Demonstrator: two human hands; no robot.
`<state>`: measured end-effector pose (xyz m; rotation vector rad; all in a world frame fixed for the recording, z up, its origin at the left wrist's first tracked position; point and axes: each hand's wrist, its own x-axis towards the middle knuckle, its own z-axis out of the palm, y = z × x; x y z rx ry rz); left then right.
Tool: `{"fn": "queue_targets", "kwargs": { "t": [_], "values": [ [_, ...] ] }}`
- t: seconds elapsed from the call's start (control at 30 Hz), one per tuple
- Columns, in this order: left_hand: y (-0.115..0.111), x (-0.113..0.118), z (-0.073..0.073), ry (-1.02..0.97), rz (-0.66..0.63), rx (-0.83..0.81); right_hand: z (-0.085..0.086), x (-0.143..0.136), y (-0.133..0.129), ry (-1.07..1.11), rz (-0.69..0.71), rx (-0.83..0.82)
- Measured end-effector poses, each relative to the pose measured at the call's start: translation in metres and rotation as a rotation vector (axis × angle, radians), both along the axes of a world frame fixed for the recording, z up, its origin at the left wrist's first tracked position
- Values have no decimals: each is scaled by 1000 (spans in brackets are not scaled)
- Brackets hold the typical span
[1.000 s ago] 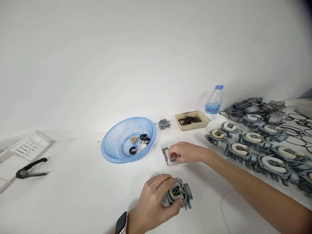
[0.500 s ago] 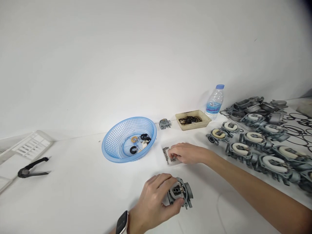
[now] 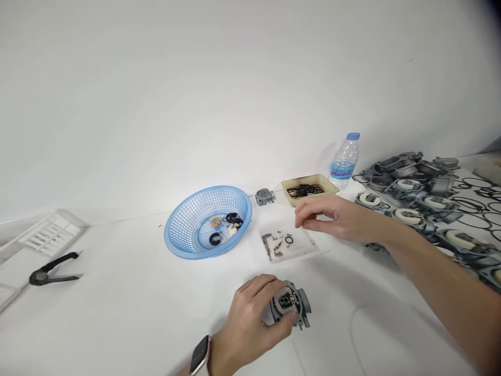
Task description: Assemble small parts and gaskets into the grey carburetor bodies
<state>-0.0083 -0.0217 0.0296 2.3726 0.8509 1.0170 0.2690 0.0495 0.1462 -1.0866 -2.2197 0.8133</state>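
My left hand (image 3: 254,316) is wrapped round a grey metal carburetor body (image 3: 300,303) on the white table, thumb on the near side and fingers over the far side. A pale float and a dark part with two round openings show in its top. My right hand (image 3: 338,216) is in the air just right of a clear tray (image 3: 303,253), its fingers curled and pinched together. Anything between those fingertips is too small or hidden to make out. On the tray lie small metal parts (image 3: 277,245) and a black O-ring (image 3: 289,239).
A blue basket (image 3: 180,250) with black, white and tan floats stands left of the tray. Behind are a small carburetor (image 3: 265,197), a cream tray (image 3: 291,201) of black rings and a water bottle (image 3: 344,162). Several carburetors (image 3: 438,203) crowd the right; black pliers-like tool (image 3: 50,271) lies left.
My right hand has lifted from the small parts on the clear tray and moved up and right, uncovering the O-ring. My left hand has stayed on the carburetor body.
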Motion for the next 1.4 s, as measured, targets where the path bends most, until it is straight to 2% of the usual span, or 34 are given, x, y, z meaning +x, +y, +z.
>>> {"fn": "queue_targets", "kwargs": {
  "t": [0.1,0.27,0.4,0.53,0.63,0.77,0.93,1.27,1.4],
  "values": [
    [-1,1,-1,-13,2,-40,-5,3,-17,37,43,-114],
    [-4,2,-2,-25,13,-113,-43,-15,-44,80,91,-291],
    [-5,3,-2,-51,21,-136,-68,-35,-56,236,20,-356],
    [-5,5,2,-78,7,-167,-82,-47,-59,417,-70,-425],
    [-4,6,3,-76,-6,-167,-90,-49,-59,474,-70,-503],
    [-4,5,2,-68,-2,-148,-97,-48,-58,529,-27,-593],
    [-3,5,1,-67,-12,-154,-100,-49,-56,534,-101,-551],
    [-3,5,3,-46,-18,-123,-102,-47,-52,607,-31,-684],
    [-4,5,4,-49,-21,-140,-103,-48,-52,606,-50,-682]
  ]
}}
